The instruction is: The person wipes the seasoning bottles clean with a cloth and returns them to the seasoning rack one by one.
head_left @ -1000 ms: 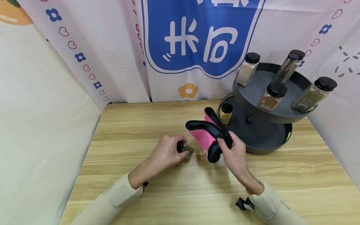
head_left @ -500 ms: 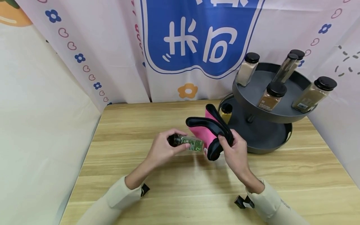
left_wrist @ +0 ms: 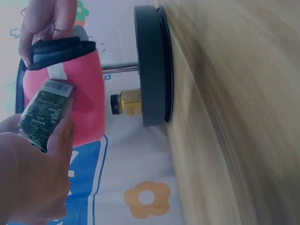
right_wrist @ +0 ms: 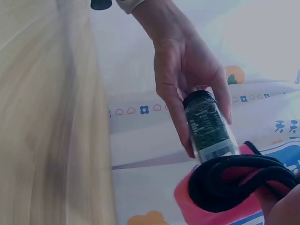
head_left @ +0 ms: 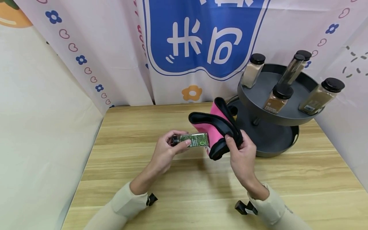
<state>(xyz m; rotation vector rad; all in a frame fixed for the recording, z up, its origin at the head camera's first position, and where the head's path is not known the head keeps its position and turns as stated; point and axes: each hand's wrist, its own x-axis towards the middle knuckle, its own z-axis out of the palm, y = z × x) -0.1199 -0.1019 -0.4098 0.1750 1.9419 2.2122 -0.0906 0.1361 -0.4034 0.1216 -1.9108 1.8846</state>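
Observation:
Over the table, my left hand (head_left: 161,156) holds a clear spice jar (head_left: 198,140) of green dried herbs by its sides, fingers and thumb along it. The jar lies sideways, its black cap toward the palm and its base against a folded pink, black-edged soft item (head_left: 214,134). My right hand (head_left: 243,158) pinches that item at its black edge, thumb on top; its exact kind is unclear. In the right wrist view the jar (right_wrist: 208,129) has its label showing, its base beside the pink item (right_wrist: 194,204). The left wrist view shows the jar's barcode end against the pink side.
A dark two-tier round rack (head_left: 276,140) stands at the back right. Its upper tier bears several black-capped spice jars, including a brown one (head_left: 276,102). A yellow jar (left_wrist: 129,102) stands on the lower tier, mostly hidden in the head view. A printed curtain (head_left: 169,89) hangs behind the table.
My left hand has turned the jar from tilted down to level, raised it slightly and brought its base against the pink item. My right hand has lifted the pink item a little, covering the yellow jar.

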